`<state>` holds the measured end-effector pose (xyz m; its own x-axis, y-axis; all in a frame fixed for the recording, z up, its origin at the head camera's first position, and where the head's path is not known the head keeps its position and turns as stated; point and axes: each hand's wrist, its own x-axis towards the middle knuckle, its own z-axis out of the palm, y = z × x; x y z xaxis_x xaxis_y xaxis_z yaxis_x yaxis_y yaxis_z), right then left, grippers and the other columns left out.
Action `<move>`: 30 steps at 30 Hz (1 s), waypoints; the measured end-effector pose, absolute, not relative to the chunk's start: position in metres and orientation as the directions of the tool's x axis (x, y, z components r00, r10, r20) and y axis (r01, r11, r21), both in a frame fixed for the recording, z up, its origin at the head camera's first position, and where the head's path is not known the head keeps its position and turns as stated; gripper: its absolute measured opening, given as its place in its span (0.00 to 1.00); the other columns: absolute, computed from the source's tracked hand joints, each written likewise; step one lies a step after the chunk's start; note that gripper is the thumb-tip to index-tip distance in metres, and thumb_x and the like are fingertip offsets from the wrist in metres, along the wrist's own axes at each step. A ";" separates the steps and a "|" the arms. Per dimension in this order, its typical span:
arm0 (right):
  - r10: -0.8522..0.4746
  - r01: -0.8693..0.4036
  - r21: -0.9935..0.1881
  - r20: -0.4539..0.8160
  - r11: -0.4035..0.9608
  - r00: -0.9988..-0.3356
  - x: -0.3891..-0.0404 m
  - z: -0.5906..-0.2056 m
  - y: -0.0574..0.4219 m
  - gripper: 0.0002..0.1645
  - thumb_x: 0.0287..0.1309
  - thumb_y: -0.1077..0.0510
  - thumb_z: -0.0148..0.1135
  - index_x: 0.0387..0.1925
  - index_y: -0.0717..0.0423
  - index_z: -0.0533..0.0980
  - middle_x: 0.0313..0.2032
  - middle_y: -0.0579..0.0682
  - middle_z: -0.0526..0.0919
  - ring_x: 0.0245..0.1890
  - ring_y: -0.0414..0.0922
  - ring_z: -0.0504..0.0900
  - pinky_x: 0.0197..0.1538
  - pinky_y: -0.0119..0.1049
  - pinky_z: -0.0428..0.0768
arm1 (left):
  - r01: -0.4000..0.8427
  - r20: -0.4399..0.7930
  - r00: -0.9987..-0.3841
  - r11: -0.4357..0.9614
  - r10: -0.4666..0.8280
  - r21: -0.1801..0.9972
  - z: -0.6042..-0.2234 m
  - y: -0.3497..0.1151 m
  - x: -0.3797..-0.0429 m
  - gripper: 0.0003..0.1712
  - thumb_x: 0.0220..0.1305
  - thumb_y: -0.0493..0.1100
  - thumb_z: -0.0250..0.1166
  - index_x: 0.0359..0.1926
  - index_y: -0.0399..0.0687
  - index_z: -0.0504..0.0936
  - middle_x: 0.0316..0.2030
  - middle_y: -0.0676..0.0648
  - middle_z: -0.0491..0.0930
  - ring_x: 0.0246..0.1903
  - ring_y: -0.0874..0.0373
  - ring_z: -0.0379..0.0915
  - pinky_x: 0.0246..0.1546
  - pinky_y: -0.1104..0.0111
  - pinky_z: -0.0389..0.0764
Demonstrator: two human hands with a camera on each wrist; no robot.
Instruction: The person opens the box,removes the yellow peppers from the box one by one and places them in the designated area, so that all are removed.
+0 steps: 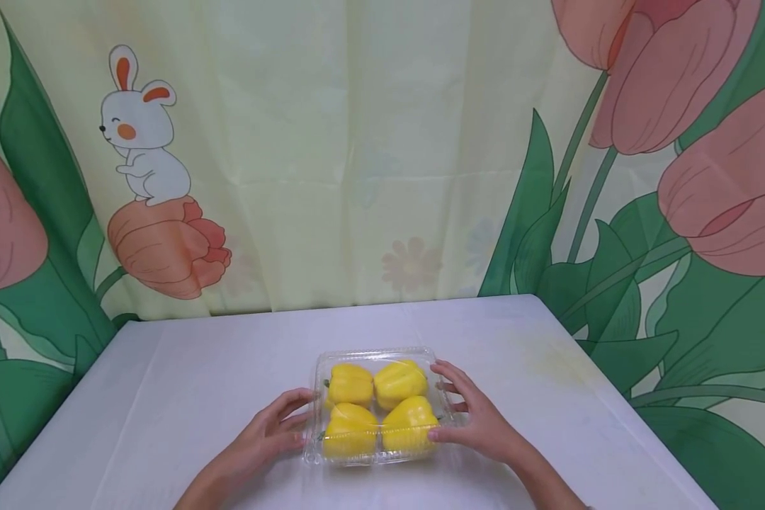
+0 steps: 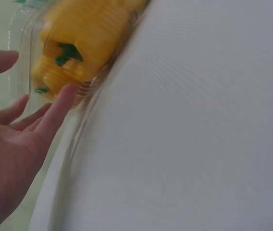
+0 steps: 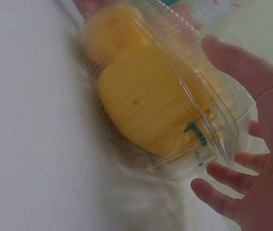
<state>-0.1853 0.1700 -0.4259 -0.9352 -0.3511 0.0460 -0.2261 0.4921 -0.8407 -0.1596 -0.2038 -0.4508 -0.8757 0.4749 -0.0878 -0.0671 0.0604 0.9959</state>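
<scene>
A clear plastic box (image 1: 372, 353) is sitting on the white-covered table (image 1: 197, 397), before the person, between the two hands. Four yellow peppers (image 1: 400, 382) are lying inside, in two rows of two, so the filling is looking complete. The lid is appearing to be down, though whether its edge is fastened all round I am not able to tell. The left hand (image 1: 269, 430) is standing spread at the box's left side; the right hand (image 1: 481, 423) is spreading its thumb and fingers about the right side, neither visibly pinching. In my judgement, little beyond checking the closure is remaining
</scene>
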 end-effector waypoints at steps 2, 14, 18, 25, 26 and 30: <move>-0.349 -0.224 -0.840 0.044 0.494 -0.936 -0.185 -0.426 0.170 0.55 0.42 0.45 0.76 0.71 0.37 0.57 0.74 0.47 0.54 0.66 0.56 0.68 0.55 0.41 0.77 | -0.066 -0.102 -0.867 0.090 0.488 0.994 -0.449 -0.205 -0.158 0.35 0.68 0.40 0.57 0.71 0.48 0.54 0.75 0.39 0.48 0.72 0.36 0.49 0.58 0.68 0.76; -0.365 -0.221 -0.842 0.031 0.492 -0.930 -0.186 -0.426 0.171 0.55 0.43 0.45 0.76 0.71 0.36 0.56 0.75 0.47 0.52 0.67 0.55 0.67 0.56 0.39 0.78 | -0.070 -0.080 -0.791 0.040 0.606 0.997 -0.444 -0.204 -0.150 0.58 0.58 0.34 0.67 0.76 0.51 0.34 0.76 0.34 0.32 0.73 0.29 0.34 0.65 0.57 0.71; -0.371 -0.225 -0.844 0.033 0.488 -0.928 -0.187 -0.427 0.172 0.56 0.43 0.46 0.75 0.72 0.37 0.56 0.75 0.47 0.51 0.67 0.55 0.67 0.55 0.35 0.77 | -0.063 -0.085 -0.773 0.057 0.628 0.996 -0.445 -0.205 -0.150 0.61 0.58 0.34 0.67 0.76 0.56 0.31 0.76 0.35 0.29 0.73 0.29 0.32 0.66 0.57 0.68; -0.367 -0.227 -0.842 0.038 0.489 -0.929 -0.187 -0.427 0.172 0.55 0.43 0.46 0.76 0.71 0.35 0.56 0.75 0.47 0.52 0.68 0.56 0.66 0.56 0.38 0.77 | -0.076 -0.126 -0.782 0.107 0.610 0.991 -0.449 -0.206 -0.150 0.58 0.61 0.36 0.65 0.75 0.61 0.32 0.76 0.37 0.30 0.73 0.29 0.32 0.67 0.55 0.68; -0.366 -0.226 -0.842 0.037 0.490 -0.930 -0.187 -0.427 0.172 0.55 0.43 0.46 0.76 0.71 0.35 0.56 0.75 0.47 0.52 0.68 0.56 0.66 0.56 0.39 0.78 | -0.078 -0.129 -0.783 0.110 0.608 0.991 -0.449 -0.206 -0.151 0.58 0.61 0.36 0.65 0.75 0.61 0.32 0.76 0.37 0.30 0.73 0.29 0.33 0.67 0.54 0.68; -0.360 -0.221 -0.842 0.034 0.493 -0.932 -0.186 -0.427 0.171 0.55 0.42 0.45 0.76 0.71 0.33 0.56 0.75 0.47 0.52 0.68 0.56 0.66 0.57 0.43 0.78 | -0.077 -0.125 -0.781 0.105 0.612 0.992 -0.450 -0.207 -0.150 0.57 0.62 0.37 0.65 0.75 0.61 0.32 0.76 0.36 0.30 0.73 0.29 0.33 0.67 0.54 0.68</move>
